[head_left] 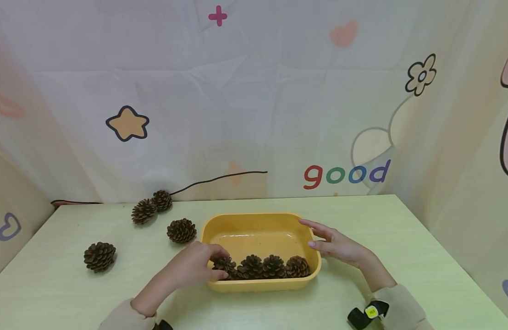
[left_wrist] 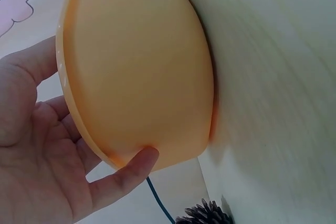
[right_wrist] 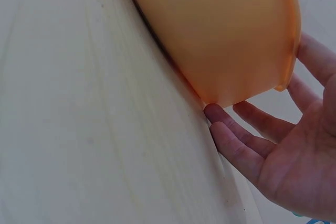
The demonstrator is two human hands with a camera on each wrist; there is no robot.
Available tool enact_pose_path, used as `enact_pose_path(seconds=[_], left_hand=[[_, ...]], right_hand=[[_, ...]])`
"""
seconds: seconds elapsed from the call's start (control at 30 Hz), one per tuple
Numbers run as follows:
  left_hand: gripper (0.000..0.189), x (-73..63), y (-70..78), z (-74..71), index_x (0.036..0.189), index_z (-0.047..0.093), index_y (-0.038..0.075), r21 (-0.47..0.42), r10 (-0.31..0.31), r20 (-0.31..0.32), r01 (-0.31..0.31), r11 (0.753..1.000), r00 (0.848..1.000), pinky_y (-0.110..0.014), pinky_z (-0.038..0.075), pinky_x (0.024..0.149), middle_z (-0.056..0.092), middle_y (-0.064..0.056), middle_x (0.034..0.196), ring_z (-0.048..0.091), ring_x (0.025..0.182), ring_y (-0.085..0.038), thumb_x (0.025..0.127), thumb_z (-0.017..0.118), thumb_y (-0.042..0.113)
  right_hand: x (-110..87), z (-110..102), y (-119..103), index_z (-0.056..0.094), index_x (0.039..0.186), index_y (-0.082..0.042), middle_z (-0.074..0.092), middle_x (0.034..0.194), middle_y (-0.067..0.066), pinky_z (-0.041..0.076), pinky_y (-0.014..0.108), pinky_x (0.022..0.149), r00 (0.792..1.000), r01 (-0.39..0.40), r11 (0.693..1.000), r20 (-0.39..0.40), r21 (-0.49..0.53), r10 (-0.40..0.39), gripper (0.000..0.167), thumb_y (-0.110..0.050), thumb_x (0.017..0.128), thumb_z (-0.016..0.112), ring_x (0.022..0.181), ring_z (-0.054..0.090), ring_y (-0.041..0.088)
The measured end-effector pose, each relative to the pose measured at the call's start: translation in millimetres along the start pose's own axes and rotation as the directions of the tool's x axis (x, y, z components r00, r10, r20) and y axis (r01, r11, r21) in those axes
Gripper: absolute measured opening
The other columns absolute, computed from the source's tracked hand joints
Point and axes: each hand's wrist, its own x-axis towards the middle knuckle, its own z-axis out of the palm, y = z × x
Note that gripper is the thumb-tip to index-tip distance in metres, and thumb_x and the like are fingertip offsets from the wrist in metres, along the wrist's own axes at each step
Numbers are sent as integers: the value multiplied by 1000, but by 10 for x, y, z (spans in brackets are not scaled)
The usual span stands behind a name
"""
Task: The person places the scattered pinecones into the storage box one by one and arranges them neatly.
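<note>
A yellow plastic basin (head_left: 258, 285) stands on the table, with a row of brown pine cones (head_left: 273, 266) along its near wall. My left hand (head_left: 194, 266) reaches over the basin's left end and holds the leftmost pine cone (head_left: 225, 265) between thumb and fingers. In the left wrist view the basin wall (left_wrist: 142, 66) hides that cone, and the little finger lies against the wall's outside. At the right end, my right hand (head_left: 340, 247) holds the basin by its rim. The right wrist view shows several of its fingers (right_wrist: 239, 148) outside, by the basin's lower edge.
Left of the basin, more pine cones lie on the table: one (head_left: 181, 230) close beside it, one (head_left: 99, 257) farther left, and two (head_left: 144, 211) together near the back edge. A printed curtain (head_left: 188, 151) hangs behind the table (head_left: 52, 293).
</note>
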Motion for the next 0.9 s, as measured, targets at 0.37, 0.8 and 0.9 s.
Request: enact_pose_path(seconds=[0.37, 0.8, 0.9], left_hand=[[40, 10, -19, -5, 109, 63, 3, -23, -3, 35, 4, 1000, 999, -40, 51, 81, 67, -7, 102, 62, 94, -22, 78, 72, 27], [46, -88, -28, -50, 118, 59, 2, -98, -32, -28, 29, 995, 999, -45, 47, 89, 63, -11, 114, 59, 102, -26, 80, 70, 26], [46, -130, -50, -61, 119, 59, 4, -129, -51, -61, 43, 991, 997, -44, 49, 87, 63, -10, 113, 59, 103, -25, 80, 70, 27]], right_hand=[[1, -3, 3, 22, 145, -12, 3, 148, 28, 46, 45, 91, 1000, 4, 1000, 3, -4, -4, 61, -19, 93, 52, 125, 32, 47], [5, 7, -4, 23, 145, -13, 5, 149, 24, 45, 48, 92, 1000, -8, 1000, -11, -19, 8, 59, -17, 94, 51, 128, 25, 49], [5, 3, 0, 23, 145, -13, 5, 149, 25, 45, 48, 92, 1000, -8, 1000, -13, -17, 7, 59, -17, 93, 52, 128, 23, 50]])
